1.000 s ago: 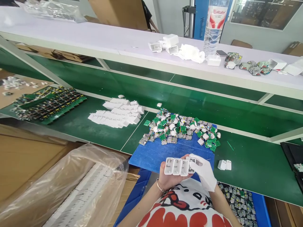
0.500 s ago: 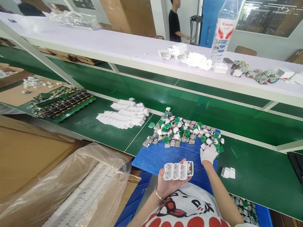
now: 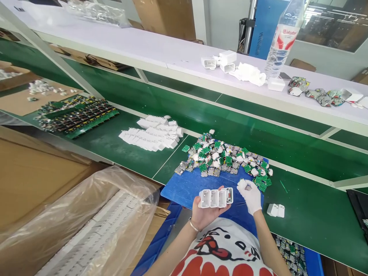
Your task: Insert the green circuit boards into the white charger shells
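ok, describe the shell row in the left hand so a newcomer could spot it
Start at the blue board on the green belt. At its near edge the bare left hand holds a shell row: four white open shells side by side. Only the rightmost has a part inside; the two loose shells lie apart on the belt.

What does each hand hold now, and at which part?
Left hand grips the row of white shells from beneath. Gloved right hand pinches a small part in its fingertips.

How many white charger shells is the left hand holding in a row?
4, side by side in the left hand: white charger shells, the rightmost already filled. More may be hidden behind.
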Tool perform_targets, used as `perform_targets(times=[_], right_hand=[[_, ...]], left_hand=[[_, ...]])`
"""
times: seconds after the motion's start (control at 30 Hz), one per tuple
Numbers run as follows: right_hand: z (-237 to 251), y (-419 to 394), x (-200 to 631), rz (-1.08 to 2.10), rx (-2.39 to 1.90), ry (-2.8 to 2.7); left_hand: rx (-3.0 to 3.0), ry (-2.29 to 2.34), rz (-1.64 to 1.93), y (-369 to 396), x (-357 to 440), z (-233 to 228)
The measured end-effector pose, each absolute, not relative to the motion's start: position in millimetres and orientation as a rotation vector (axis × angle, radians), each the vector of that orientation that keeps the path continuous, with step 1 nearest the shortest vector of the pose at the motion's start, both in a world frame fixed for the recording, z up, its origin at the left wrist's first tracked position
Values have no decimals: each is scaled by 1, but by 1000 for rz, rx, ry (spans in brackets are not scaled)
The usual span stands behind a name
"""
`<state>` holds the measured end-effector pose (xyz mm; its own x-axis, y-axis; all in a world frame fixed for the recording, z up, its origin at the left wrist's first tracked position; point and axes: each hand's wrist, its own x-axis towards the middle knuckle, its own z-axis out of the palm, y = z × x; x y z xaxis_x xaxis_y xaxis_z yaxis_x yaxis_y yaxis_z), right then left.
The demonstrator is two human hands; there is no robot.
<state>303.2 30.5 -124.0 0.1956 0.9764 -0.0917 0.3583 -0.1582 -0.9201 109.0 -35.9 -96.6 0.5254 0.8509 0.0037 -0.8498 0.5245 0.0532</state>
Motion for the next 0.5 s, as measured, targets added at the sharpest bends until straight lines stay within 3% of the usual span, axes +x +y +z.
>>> perform_targets(times=[0.17, 0.33, 0.5], right_hand=[[-59, -3, 290, 1128, -1461, -1353], [-12, -16, 260, 781, -1252, -1971], [0, -16, 230, 674, -1148, -2184]], left_hand=[[67, 61, 1044, -30, 100, -92], [112, 96, 1068, -24, 79, -83], [147, 166, 1081, -21, 51, -78]])
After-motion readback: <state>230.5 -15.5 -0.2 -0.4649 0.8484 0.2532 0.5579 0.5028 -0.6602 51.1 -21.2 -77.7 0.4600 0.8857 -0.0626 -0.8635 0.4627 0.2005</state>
